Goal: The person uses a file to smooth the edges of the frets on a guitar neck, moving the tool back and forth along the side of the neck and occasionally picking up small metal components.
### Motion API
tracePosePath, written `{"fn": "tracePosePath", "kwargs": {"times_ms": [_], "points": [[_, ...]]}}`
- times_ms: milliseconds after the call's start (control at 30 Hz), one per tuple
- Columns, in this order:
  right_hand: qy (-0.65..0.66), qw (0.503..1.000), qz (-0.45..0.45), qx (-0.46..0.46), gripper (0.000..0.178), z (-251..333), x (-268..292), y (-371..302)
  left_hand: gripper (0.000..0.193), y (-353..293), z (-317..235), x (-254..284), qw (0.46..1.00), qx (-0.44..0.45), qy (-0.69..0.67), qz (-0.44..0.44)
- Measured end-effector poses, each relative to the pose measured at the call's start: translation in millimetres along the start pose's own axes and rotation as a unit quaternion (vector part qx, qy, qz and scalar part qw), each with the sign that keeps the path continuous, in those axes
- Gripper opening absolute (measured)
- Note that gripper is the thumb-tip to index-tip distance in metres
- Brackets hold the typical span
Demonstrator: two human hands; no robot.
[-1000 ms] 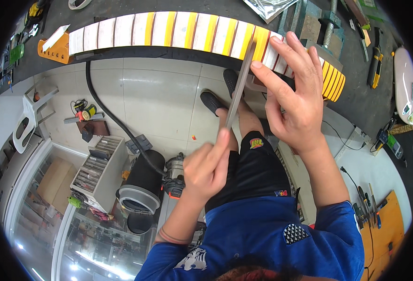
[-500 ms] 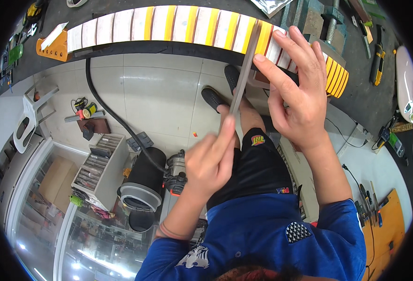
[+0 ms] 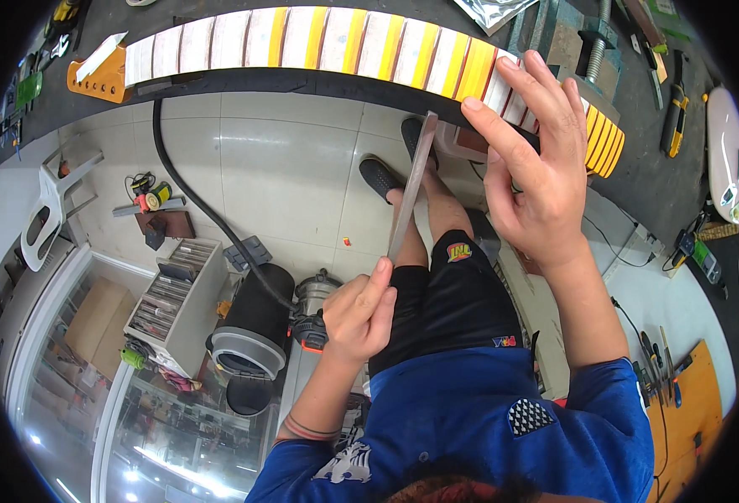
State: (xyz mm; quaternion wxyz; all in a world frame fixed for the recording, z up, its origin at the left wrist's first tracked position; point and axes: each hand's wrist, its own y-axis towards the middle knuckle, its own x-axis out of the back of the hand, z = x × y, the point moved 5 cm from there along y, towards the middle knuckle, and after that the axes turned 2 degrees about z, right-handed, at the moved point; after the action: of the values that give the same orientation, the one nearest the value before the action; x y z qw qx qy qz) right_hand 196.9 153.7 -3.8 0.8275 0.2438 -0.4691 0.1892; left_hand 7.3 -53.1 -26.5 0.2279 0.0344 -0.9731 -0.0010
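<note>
Grey metal, our file (image 3: pixel 413 189) is clear of the taped guitar neck (image 3: pixel 336 42), on the neck's near side. Our left hand (image 3: pixel 359 310) closes round the file's lower end, index finger along it; our right hand (image 3: pixel 540 172) spreads loosely, gripping nothing, fingertips at the neck. Clean strokes probably call for a level file, light pressure and fingertips outside its path.

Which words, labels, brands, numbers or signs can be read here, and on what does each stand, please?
Black shorts: red-and-yellow lettered patch and small hem lettering; I won't copy their wording.
Green-faced device, right: any markings are too small to read.
Metal file and guitar neck: no lettering I can make out.
</note>
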Motion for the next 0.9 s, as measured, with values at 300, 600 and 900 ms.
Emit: {"fn": "tracePosePath", "kwargs": {"times_ms": [300,600,900], "points": [[0.001,1.000,0.001,0.000,0.072,-0.8,0.8,-0.5,0.050,15.9,6.0,-11.4,0.997,0.020,-0.067,0.012],[0.000,1.000,0.003,-0.005,0.070,0.7,1.5,1.6,0.053,138.3,-16.8,-28.7,0.993,-0.006,-0.110,-0.047],[0.008,1.000,0.002,-0.005,0.068,-1.9,-0.3,-1.0,0.058,34.1,-12.2,-11.5,0.993,0.079,0.025,0.079]]}}
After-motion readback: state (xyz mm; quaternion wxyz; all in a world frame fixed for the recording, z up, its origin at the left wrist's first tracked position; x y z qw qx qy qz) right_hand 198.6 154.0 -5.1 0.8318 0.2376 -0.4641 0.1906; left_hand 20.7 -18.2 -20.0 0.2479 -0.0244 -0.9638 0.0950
